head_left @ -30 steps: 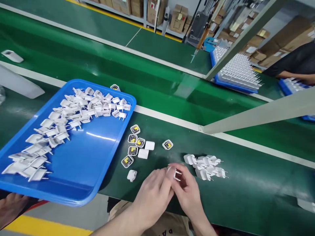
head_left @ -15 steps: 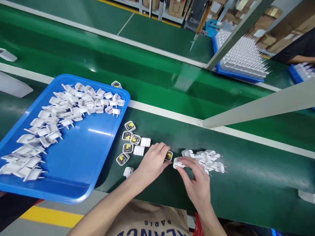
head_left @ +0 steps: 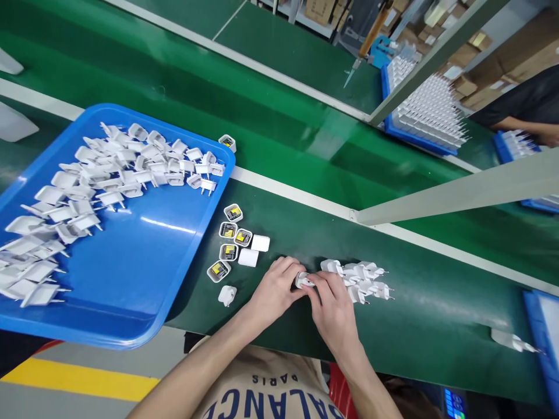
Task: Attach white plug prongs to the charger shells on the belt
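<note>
Over the dark green bench, my left hand (head_left: 277, 286) is closed round a white charger housing (head_left: 299, 279). My right hand (head_left: 335, 302) pinches a white two-pin plug cap (head_left: 308, 281) against the housing's open end; fingers hide most of both parts, so I cannot tell how far they fit together. Several open housings (head_left: 227, 252) with black and yellow parts inside stand left of my left hand, beside two white ones on their sides (head_left: 248, 258). A single plug cap (head_left: 227, 295) lies nearer me. Beyond my right fingers is a cluster of white plug pieces (head_left: 364, 279) with pins pointing right.
A blue tray (head_left: 144, 279) of loose plug caps covers the left side. One open housing (head_left: 227, 142) stands behind its corner. A slanted metal post (head_left: 463, 186) rises at right. Farther back are a filled blue tray (head_left: 419, 139) and another person's arm (head_left: 524, 125).
My right hand has moved left, bringing the plug cap from beside the housing onto its open end. My left hand still grips the housing. The camera view has shifted slightly.
</note>
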`<state>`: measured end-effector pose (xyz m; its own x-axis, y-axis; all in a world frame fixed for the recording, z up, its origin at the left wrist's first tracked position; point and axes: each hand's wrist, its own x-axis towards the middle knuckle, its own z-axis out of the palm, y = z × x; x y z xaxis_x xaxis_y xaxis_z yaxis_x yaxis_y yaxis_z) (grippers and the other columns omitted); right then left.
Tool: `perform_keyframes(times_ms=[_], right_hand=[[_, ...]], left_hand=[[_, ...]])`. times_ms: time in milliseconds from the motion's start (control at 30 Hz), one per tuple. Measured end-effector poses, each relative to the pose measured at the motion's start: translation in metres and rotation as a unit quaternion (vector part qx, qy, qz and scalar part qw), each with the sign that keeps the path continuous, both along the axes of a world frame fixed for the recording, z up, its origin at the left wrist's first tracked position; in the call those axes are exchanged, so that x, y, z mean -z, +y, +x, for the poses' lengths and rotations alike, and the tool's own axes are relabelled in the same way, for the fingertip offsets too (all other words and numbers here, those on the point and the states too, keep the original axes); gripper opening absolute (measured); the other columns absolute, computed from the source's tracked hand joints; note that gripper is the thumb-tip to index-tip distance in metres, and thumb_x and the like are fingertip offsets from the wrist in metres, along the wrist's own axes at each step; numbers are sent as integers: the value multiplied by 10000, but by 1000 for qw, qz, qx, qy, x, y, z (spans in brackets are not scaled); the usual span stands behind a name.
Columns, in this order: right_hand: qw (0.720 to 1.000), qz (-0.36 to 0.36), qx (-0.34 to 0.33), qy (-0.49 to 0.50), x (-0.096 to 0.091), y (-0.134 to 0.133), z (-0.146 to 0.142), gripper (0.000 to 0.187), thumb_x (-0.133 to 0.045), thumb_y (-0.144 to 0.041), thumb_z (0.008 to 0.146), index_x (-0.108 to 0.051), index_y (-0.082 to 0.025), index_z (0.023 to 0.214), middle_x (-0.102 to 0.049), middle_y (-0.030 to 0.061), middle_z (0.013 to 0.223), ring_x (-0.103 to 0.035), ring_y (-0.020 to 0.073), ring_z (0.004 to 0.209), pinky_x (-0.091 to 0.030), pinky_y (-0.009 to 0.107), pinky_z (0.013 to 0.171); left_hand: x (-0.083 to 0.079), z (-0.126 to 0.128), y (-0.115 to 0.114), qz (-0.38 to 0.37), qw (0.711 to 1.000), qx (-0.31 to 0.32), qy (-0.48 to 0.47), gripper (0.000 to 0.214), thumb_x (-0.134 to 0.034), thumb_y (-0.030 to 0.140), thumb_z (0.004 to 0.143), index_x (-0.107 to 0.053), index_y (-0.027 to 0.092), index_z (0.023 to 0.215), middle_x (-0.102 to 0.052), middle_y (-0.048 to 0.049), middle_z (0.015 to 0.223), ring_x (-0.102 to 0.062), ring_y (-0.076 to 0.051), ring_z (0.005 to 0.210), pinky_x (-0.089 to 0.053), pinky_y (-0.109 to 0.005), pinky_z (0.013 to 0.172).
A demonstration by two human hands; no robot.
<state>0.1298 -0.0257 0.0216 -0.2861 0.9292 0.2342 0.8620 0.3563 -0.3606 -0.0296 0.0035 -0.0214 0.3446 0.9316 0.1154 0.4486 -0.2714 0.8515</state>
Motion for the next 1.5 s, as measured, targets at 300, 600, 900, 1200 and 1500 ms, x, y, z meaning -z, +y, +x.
perform_keyframes(times_ms=[300, 600, 900, 1200, 1500], right_hand=[[999, -21, -29, -39, -10, 8, 1, 140, -488, -197, 1061, -624, -217, 1085, -673, 77, 1007, -639, 217, 897, -575, 379, 817], [996, -25, -34, -75, -5, 6, -3, 212, -446, -123, 1037, -619, -221, 964, -648, 32, 852, -602, 193, 764, -507, 338, 695], [991, -9, -22, -128, -1, 6, -3, 264, -394, -208, 1079, -633, -213, 969, -653, 33, 801, -636, 175, 696, -450, 289, 596], [985, -41, 45, 159, -8, -60, 12, 345, -556, -342, 1018, -518, -267, 1353, -674, 14, 816, -645, 199, 565, -557, 332, 484], [966, -55, 57, 245, 7, -80, 18, 327, -543, -263, 998, -545, -301, 1323, -687, -7, 830, -663, 194, 594, -612, 343, 566]], left_hand=[[4, -1, 0, 6, 1000, 2, -1, 159, -751, 208, 889, -645, 213, 1009, -668, -39, 1040, -643, -212, 964, -555, -365, 899], [7, 0, -1, 0, 1000, -2, 8, 130, -706, 197, 908, -660, 225, 1026, -678, -49, 1078, -650, -221, 992, -554, -384, 934], [8, -4, -6, 17, 1000, 4, 1, 191, -684, 167, 917, -666, 212, 1101, -682, -60, 1124, -650, -214, 1023, -558, -378, 960], [-10, 13, 38, -50, 998, -38, 25, 434, -754, 120, 859, -653, 238, 1264, -705, -55, 1222, -662, -235, 1176, -537, -409, 1069], [-20, 68, 72, -55, 996, 60, 22, 421, -678, 62, 877, -677, 228, 1264, -728, -50, 1309, -711, -192, 1166, -557, -330, 1075]])
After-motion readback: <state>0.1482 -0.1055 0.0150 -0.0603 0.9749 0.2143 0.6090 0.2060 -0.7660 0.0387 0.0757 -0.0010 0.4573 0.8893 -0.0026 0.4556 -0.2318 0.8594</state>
